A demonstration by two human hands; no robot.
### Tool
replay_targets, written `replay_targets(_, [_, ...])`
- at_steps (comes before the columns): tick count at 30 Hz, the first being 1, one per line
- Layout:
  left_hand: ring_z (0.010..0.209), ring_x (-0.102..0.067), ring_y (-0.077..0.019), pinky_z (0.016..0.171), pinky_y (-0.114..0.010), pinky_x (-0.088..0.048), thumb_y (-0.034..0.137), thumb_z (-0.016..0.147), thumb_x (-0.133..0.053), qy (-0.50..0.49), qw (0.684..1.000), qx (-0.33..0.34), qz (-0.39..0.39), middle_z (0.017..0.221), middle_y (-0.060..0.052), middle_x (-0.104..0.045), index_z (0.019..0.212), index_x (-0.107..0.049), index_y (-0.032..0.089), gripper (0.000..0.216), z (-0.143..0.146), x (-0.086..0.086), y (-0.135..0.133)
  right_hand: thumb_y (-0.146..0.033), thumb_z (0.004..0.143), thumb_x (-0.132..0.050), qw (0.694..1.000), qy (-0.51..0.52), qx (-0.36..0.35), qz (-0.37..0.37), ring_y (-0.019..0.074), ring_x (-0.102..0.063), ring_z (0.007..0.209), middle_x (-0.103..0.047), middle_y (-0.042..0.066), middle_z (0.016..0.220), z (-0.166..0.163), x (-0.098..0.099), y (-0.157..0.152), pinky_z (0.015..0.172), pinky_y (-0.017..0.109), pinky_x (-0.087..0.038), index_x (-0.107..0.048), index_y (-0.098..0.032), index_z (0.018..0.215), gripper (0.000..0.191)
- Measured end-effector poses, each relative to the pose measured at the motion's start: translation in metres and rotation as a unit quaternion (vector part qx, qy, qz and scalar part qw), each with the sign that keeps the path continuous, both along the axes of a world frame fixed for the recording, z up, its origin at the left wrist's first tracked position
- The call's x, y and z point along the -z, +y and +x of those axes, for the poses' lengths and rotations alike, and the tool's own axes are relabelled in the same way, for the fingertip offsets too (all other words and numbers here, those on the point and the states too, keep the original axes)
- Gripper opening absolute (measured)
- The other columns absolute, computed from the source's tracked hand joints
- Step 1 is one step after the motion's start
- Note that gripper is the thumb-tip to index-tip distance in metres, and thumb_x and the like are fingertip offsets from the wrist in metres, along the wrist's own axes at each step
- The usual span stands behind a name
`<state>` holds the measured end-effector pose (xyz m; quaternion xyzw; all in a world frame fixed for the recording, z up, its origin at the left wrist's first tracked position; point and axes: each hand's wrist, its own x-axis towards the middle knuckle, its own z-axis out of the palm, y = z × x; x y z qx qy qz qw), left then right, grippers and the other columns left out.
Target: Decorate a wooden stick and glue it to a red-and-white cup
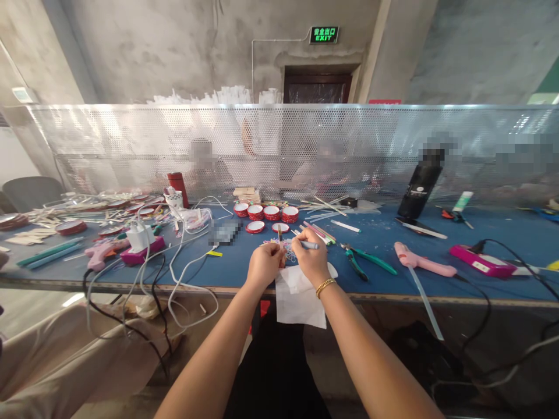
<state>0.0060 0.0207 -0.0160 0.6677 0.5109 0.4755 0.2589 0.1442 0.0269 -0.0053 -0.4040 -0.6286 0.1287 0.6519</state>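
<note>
My left hand [265, 263] is closed, pinching a small flat stick [280, 231] that stands upright with a brownish upper part. Close beside it, my right hand [312, 259] is wrapped round a pale blue marker [310, 245], whose tip points left towards the stick. Whether the tip touches the stick I cannot tell. Beneath both hands a white paper sheet [301, 305] hangs over the front edge of the table. Thin coloured strings [288, 251] lie between the hands. Just beyond are stacks of red-rimmed white discs [272, 213] and several coloured pens [321, 233].
On the blue table [379, 233] to the right are green-handled pliers [371, 260], a pink glue gun [423, 262], a magenta power strip [483, 261] and a black bottle [420, 189]. Leftward lie another pink glue gun [102, 251] and tangled white cables [174, 256]. A perforated metal screen [262, 134] stands behind.
</note>
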Motion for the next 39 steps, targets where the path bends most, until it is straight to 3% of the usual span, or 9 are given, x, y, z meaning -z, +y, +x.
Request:
replay_targets(5, [0.053, -0.049, -0.0129, 0.056, -0.026, -0.034, 0.04, 0.086, -0.054, 0.01, 1.0, -0.004, 0.0, 0.054, 0.002, -0.058, 0.055, -0.052, 0.02, 0.036, -0.0007, 0.0013, 0.0009, -0.027, 0.079, -0.055, 0.999, -0.01, -0.035, -0.007, 0.0158, -0.049, 0.059, -0.052, -0.004, 0.057, -0.0002, 0.0, -0.0001, 0.058, 0.028, -0.038, -0.047, -0.024, 0.065, 0.016])
replay_targets(13, [0.054, -0.05, -0.0129, 0.057, -0.026, -0.035, 0.042, 0.086, -0.054, 0.011, 1.0, -0.003, 0.002, 0.055, 0.001, -0.059, 0.056, -0.052, 0.02, 0.037, -0.0006, 0.0024, 0.0026, -0.026, 0.077, -0.054, 1.0, 0.002, -0.001, -0.002, 0.0153, -0.048, 0.057, -0.052, -0.004, 0.059, 0.0001, 0.0001, 0.0004, 0.058, 0.028, -0.037, -0.047, -0.024, 0.064, 0.016])
replay_targets(19, [0.053, -0.05, -0.0126, 0.056, -0.025, -0.035, 0.04, 0.086, -0.054, 0.011, 1.0, -0.001, 0.004, 0.055, 0.002, -0.059, 0.056, -0.052, 0.02, 0.036, -0.0007, 0.0014, 0.0015, -0.027, 0.078, -0.054, 0.999, -0.014, -0.036, -0.012, 0.0157, -0.048, 0.058, -0.051, -0.004, 0.057, -0.0007, -0.0006, -0.0005, 0.058, 0.028, -0.037, -0.046, -0.024, 0.064, 0.016])
replay_targets(25, [0.054, -0.051, -0.0137, 0.057, -0.026, -0.036, 0.043, 0.086, -0.054, 0.018, 1.0, -0.004, 0.007, 0.056, 0.001, -0.06, 0.055, -0.052, 0.02, 0.038, -0.0009, 0.0016, 0.0016, -0.026, 0.077, -0.054, 1.0, -0.008, 0.0, -0.009, 0.0156, -0.049, 0.059, -0.052, -0.003, 0.059, 0.0, -0.0004, 0.0003, 0.06, 0.029, -0.038, -0.048, -0.024, 0.064, 0.015])
replay_targets(32, [0.054, -0.05, -0.0132, 0.057, -0.026, -0.035, 0.041, 0.086, -0.054, 0.016, 1.0, -0.002, 0.007, 0.055, 0.001, -0.059, 0.055, -0.052, 0.02, 0.037, -0.0005, 0.0004, 0.0009, -0.028, 0.079, -0.054, 0.999, -0.016, -0.029, -0.016, 0.0165, -0.05, 0.061, -0.052, -0.003, 0.058, -0.0006, -0.0008, -0.0004, 0.059, 0.028, -0.038, -0.047, -0.024, 0.064, 0.017])
replay_targets(39, [0.055, -0.052, -0.0136, 0.058, -0.026, -0.036, 0.039, 0.086, -0.054, 0.014, 1.0, -0.008, 0.005, 0.056, 0.001, -0.061, 0.055, -0.052, 0.02, 0.036, -0.0002, -0.0007, 0.0007, -0.027, 0.077, -0.054, 1.0, -0.003, 0.005, -0.008, 0.0155, -0.048, 0.058, -0.052, -0.003, 0.059, -0.0001, -0.001, -0.0002, 0.059, 0.029, -0.038, -0.047, -0.024, 0.063, 0.016])
